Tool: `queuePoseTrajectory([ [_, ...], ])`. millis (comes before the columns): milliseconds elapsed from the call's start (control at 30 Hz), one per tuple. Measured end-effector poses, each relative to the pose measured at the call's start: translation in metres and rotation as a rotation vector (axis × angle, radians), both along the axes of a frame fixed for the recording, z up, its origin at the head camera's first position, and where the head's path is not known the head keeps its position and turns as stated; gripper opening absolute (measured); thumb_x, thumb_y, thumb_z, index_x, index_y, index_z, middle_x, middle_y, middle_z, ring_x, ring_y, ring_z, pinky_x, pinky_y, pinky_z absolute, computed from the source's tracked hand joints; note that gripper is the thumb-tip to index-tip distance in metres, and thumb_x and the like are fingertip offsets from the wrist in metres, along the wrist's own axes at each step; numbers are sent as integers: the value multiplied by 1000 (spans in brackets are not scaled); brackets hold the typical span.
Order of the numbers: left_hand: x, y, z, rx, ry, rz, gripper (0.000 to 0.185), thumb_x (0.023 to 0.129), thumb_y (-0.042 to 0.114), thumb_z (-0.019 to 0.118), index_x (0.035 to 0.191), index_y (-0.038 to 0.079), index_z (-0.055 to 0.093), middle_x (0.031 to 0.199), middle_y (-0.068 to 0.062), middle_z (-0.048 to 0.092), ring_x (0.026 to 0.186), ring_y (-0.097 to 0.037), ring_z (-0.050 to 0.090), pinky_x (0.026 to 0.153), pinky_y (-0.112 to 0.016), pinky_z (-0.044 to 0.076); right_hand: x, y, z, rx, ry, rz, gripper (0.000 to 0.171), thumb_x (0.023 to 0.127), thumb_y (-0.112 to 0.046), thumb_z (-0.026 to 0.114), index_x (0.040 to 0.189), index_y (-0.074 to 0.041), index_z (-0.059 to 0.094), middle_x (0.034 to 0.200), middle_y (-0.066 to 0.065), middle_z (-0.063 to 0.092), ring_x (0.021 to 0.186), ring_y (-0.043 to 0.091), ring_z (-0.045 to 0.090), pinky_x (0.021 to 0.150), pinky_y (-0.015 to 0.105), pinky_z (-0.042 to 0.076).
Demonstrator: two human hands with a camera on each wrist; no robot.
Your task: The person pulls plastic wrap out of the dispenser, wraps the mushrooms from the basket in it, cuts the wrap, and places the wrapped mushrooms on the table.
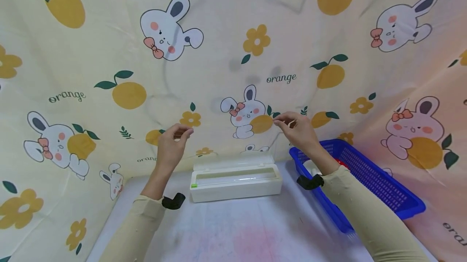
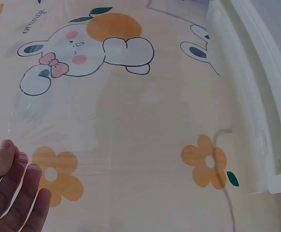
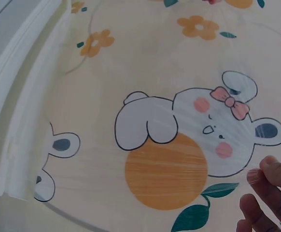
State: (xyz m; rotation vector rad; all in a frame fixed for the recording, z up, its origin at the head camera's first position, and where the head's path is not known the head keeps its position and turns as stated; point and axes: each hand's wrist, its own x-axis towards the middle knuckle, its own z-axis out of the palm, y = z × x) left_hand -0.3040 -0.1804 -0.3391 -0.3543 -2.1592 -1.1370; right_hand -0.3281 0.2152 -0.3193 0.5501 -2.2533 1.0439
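Cling film (image 3: 145,121) stretches crosswise, up from the dispenser box (image 1: 235,179) on the bench (image 1: 233,229), its top corners pinched by left hand (image 1: 172,145) and right hand (image 1: 298,129), equally near.

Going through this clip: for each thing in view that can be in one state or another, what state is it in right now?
Dispenser box: lid open, standing on the table.
Clear film: pulled up out of the box, stretched between both hands.
Left hand: raised, pinching one corner of the film.
Right hand: raised, pinching the other corner.
Blue basket: upright on the table, with something white and something red inside.
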Motion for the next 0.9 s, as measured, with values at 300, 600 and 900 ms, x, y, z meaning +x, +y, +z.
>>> queuePoseTrajectory([
  [300,5,1,1,23,-14,-3,14,102,16,76,112,6,77,105,-10,79,95,-27,74,91,-43,59,2,1,-1,-15,12,10,12,103,-15,75,109,-7,81,102,10,78,90,22,65,77,18,49],
  [600,27,-3,-5,39,-22,-44,13,102,18,76,112,11,77,104,-3,78,94,-19,75,90,-23,56,33,3,-7,-9,35,-3,12,102,-11,76,113,-10,81,106,7,79,92,22,71,87,39,59],
  [900,59,-5,-16,41,-58,-81,13,102,17,76,114,12,77,104,0,78,94,-16,74,88,-18,55,62,10,-17,3,71,54,17,100,-5,76,115,-13,81,104,2,80,92,19,78,89,29,62],
])
